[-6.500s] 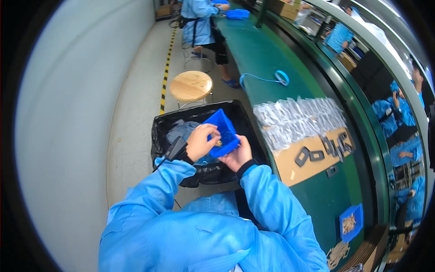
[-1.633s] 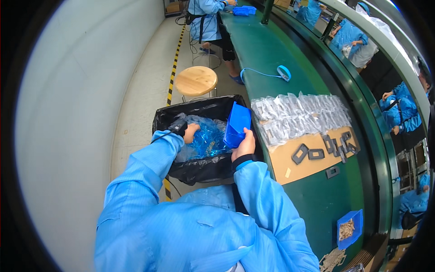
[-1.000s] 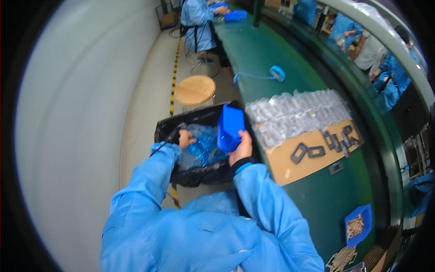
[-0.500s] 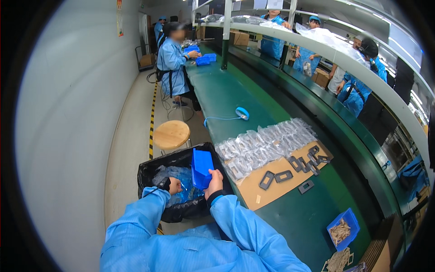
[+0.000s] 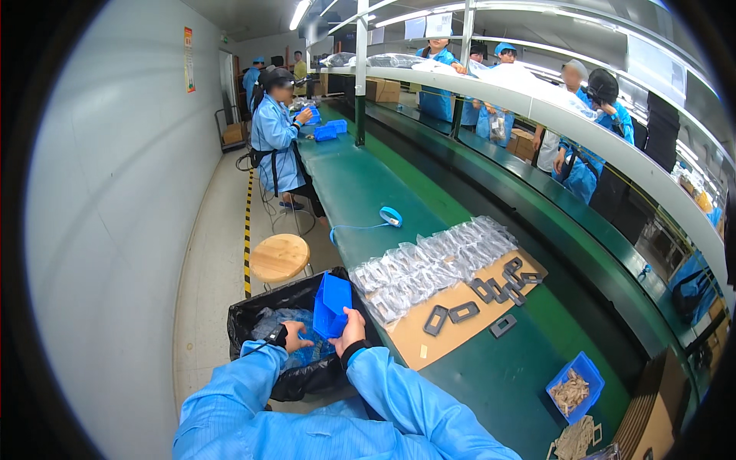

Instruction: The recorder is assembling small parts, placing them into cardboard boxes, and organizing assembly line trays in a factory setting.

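My right hand [image 5: 352, 331] grips the near end of a blue plastic bin [image 5: 332, 303], tilted over a box lined with a black bag [image 5: 244, 322]. Beside it, my left hand [image 5: 294, 337] hangs over the same box, fingers apart and holding nothing I can see. Crumpled clear and bluish plastic film [image 5: 268, 320] lies in the box under both hands. To the right, on the green bench, a cardboard sheet [image 5: 406, 337] bears rows of clear-bagged parts [image 5: 437, 261] and several loose dark rectangular frames [image 5: 463, 311].
A wooden stool [image 5: 280, 257] stands just beyond the box. Another blue bin [image 5: 586, 372] with small tan pieces sits at the bench's near right. A blue wrist strap [image 5: 390, 217] lies farther up. A person in blue [image 5: 274, 138] works at the far left side.
My view has shifted, with more of the far room showing. My left hand's fingers have spread apart. The blue bin stays in my right hand over the lined box.
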The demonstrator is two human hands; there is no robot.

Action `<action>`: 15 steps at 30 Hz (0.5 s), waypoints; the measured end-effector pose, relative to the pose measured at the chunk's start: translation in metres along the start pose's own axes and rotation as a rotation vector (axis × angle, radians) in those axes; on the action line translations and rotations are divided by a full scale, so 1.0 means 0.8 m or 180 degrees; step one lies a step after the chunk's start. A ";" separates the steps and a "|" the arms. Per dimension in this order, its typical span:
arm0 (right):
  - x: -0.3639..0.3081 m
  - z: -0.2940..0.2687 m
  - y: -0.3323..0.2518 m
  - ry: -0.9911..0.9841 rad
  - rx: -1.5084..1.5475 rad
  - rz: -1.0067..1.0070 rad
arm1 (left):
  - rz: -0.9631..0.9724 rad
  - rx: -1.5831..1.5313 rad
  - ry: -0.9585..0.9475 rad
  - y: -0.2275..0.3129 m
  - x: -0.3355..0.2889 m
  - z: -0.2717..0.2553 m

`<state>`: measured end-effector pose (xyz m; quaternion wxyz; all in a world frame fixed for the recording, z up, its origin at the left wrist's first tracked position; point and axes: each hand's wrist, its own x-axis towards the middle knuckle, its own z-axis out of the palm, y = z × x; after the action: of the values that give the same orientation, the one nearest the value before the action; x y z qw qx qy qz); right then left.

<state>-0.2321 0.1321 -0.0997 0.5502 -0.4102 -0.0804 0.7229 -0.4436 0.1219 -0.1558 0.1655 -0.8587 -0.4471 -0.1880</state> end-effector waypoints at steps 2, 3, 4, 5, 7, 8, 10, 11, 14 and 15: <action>-0.009 0.003 -0.002 0.0069 -0.0061 0.0102 | -0.2269 -0.1124 -0.2093 0.012 0.023 -0.034; -0.016 0.005 0.001 -0.0098 -0.0096 0.0191 | -0.2154 -0.1241 -0.1780 -0.007 -0.008 0.001; -0.016 0.005 0.001 -0.0242 -0.0117 0.0265 | -0.2180 -0.1257 -0.1797 -0.016 -0.018 0.015; -0.011 0.004 -0.002 -0.0220 -0.0127 0.0292 | -0.1716 -0.1221 -0.0996 -0.020 -0.026 0.023; -0.005 0.000 0.001 -0.0779 0.0188 0.0351 | -0.0937 -0.1010 0.0553 -0.017 -0.036 0.048; -0.013 0.007 -0.003 -0.0939 0.0482 0.0404 | -0.0627 -0.0828 0.1280 -0.015 -0.032 0.060; -0.029 0.012 -0.021 -0.1039 0.0543 0.0513 | -0.1764 -0.1219 0.0101 -0.024 -0.039 0.062; -0.034 0.016 -0.028 -0.0871 0.0498 0.0601 | -0.1905 -0.1106 -0.0056 -0.025 -0.039 0.058; -0.039 0.020 -0.038 -0.0997 0.0600 0.0715 | -0.2190 -0.1163 -0.0329 -0.013 -0.023 0.024; -0.043 0.019 -0.037 -0.0992 0.0595 0.0784 | -0.1798 -0.1158 -0.0040 -0.012 -0.031 0.014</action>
<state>-0.2190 0.1193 -0.0555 0.4743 -0.2474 -0.0465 0.8436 -0.4630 0.1149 -0.1758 -0.0518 -0.7175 -0.6275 -0.2978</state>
